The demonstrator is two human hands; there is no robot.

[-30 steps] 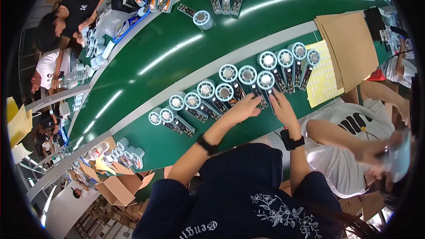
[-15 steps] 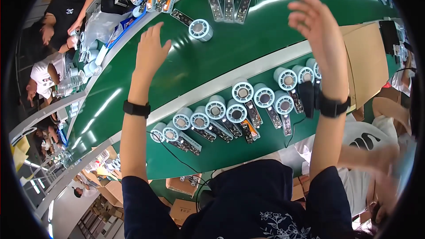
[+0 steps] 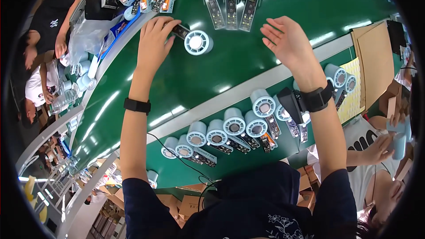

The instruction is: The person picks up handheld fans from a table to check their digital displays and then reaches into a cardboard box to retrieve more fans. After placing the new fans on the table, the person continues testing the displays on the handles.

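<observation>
A partly assembled light-blue handheld fan lies on the green work surface, its round ribbed head toward me and its dark circuit-board handle pointing up and left. Over the far end of that handle reaches my left hand, thumb apart from the fingers; the fingertips are partly hidden, and no firm grip shows. My right hand hovers open over the surface with nothing in it, fingers stretched toward the left. Between and beyond my hands, three similar fans stand side by side with their circuit boards toward me.
Closer to me, past a pale rail, runs a row of several fans with a black cable beside it. A blue bin with more fans sits at upper left. Cardboard stands at right; co-workers sit on both sides.
My left hand has come onto the single fan's handle end. My right hand has moved down and left. The view has shifted, and the co-worker at right now holds a light-blue part.
</observation>
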